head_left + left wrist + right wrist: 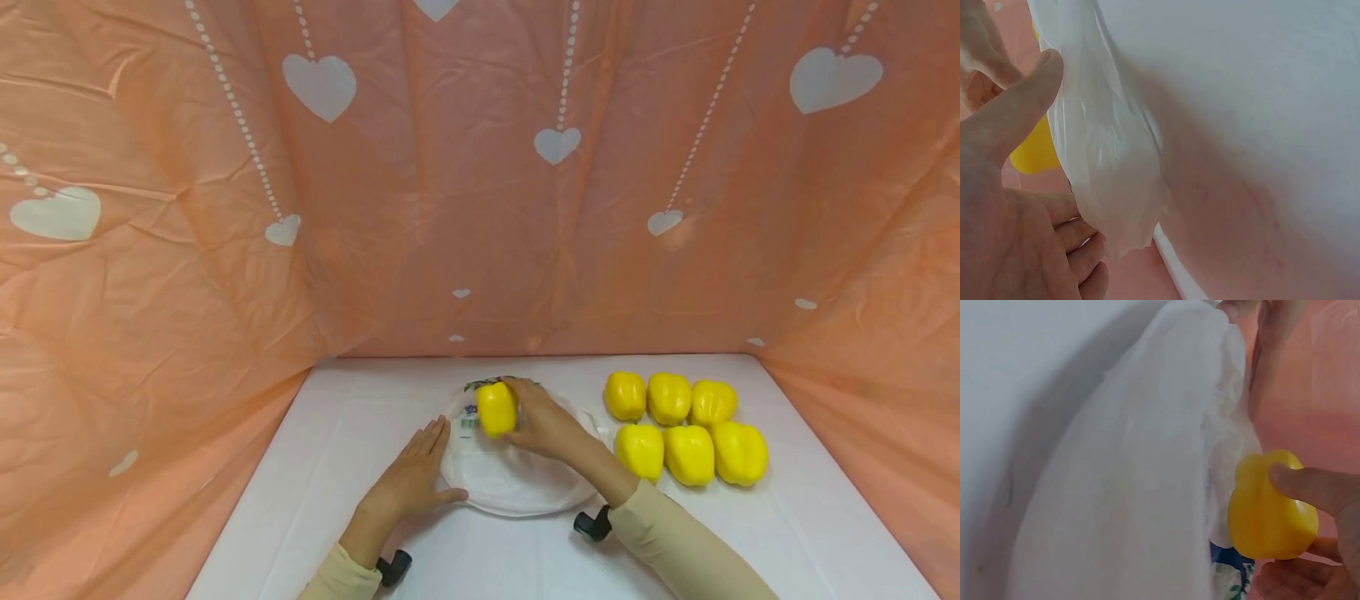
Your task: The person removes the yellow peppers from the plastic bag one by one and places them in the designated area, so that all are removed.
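A yellow bell pepper (497,409) is gripped by my right hand (542,423) over a white plastic bag (517,483) on the table. The right wrist view shows the thumb on the front of the pepper (1269,512) and the fingers beneath it. Blue and green print (1232,569) shows on the bag near those fingers. My left hand (416,471) lies along the bag's left side with its fingers straight. In the left wrist view the thumb and fingertips touch the bag's thin edge (1107,156).
Two rows of yellow bell peppers (689,454) stand on the white table (360,400), right of the bag. A pinkish-orange curtain (480,208) with white hearts hangs behind and at both sides. Black wrist cameras (592,525) are worn below both hands.
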Available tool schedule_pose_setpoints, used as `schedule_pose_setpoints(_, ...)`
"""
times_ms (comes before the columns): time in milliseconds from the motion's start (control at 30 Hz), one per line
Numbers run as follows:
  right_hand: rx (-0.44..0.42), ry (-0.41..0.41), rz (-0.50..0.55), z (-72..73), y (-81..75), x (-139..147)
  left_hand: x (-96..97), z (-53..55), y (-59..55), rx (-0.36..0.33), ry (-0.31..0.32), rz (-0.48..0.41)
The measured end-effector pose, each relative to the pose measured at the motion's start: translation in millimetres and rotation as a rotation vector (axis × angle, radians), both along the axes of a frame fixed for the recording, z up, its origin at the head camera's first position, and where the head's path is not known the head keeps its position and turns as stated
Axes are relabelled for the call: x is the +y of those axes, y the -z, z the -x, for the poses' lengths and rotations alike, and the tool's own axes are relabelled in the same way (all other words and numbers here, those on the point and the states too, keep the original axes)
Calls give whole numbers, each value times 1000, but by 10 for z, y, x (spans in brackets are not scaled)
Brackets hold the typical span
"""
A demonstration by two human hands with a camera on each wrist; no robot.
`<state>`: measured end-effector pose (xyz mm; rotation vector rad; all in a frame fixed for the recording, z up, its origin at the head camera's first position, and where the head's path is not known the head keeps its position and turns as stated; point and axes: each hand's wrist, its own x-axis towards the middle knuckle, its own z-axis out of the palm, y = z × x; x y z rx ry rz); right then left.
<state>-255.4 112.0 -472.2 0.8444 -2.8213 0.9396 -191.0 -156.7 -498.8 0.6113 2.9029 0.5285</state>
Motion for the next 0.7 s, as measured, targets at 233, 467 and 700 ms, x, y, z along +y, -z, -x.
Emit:
schedule_pose_setpoints(233, 16, 3, 19, -87, -85, 120, 1, -5, -7, 0, 0, -9)
schedule_pose_setpoints(467, 30, 10, 11, -174, -179, 251, -5, 0, 12, 11, 6, 2)
schedule_pose_setpoints(700, 33, 9, 31, -241, -212, 389, 2, -3, 9, 11, 5, -2)
